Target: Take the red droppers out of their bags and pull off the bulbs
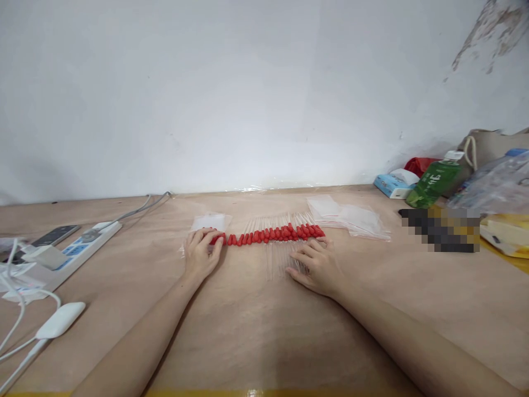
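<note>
A row of small red pieces with thin clear stems (266,235) lies across the middle of the table, bunched more thickly towards its right end. Some stems point away towards the wall and others towards me. At the row's left end, my left hand (200,253) is curled, thumb and fingers closed around red pieces (218,239), over a small clear plastic bag (211,222). My right hand (318,267) rests with its fingers apart at the right end, palm down by the near stems. Its fingertips touch them, gripping nothing visible.
More flat clear bags (355,218) lie at the back right. Beyond them are a tissue pack (392,185), a green bottle (436,179) and plastic packaging (496,182). To the left are a power strip (76,253), white cables, an adapter (61,320) and a phone (55,236).
</note>
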Available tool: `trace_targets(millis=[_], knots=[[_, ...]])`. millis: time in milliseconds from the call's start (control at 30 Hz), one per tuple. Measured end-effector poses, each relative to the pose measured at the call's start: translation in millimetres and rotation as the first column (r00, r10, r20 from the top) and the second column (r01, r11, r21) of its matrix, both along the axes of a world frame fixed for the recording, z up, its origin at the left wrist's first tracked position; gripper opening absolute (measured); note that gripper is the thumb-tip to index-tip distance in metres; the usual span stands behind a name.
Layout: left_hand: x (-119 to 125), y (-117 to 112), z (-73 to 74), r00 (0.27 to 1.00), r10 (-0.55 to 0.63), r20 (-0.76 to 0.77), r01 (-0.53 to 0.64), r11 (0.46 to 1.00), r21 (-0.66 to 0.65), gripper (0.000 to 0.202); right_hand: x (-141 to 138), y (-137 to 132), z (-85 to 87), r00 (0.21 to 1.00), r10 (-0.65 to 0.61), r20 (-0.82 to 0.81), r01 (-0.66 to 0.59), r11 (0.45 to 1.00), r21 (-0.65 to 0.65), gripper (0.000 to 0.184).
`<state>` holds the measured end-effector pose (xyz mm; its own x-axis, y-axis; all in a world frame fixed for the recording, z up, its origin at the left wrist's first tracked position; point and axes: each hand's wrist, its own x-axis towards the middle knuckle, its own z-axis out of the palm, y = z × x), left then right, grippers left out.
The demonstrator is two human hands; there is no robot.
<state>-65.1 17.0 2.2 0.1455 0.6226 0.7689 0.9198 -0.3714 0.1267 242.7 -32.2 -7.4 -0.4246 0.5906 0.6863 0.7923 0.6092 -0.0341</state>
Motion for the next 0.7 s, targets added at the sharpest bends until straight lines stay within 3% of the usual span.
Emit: trace_targets(millis=[267, 467, 700], knots=[[30.7, -1.0, 10.9, 0.965, -0.117, -0.233, 0.075, 0.980, -0.183, 0.027, 0.8, 1.1, 0.9, 1.000, 0.027, 0.014, -0.027, 0.999, -0.030, 0.036], [28.2, 8.4, 2.3, 0.977, -0.150, -0.152, 0.122, 0.976, -0.179, 0.014, 0.7, 0.9, 0.7, 0.999, 0.034, -0.025, -0.035, 0.999, -0.040, 0.033], [25.8, 4.1, 2.2, 0.980, -0.199, -0.003, 0.199, 0.979, -0.044, 0.012, 1.8, 5.5, -5.3, 0.988, -0.045, -0.149, 0.040, 0.999, -0.034, 0.021]])
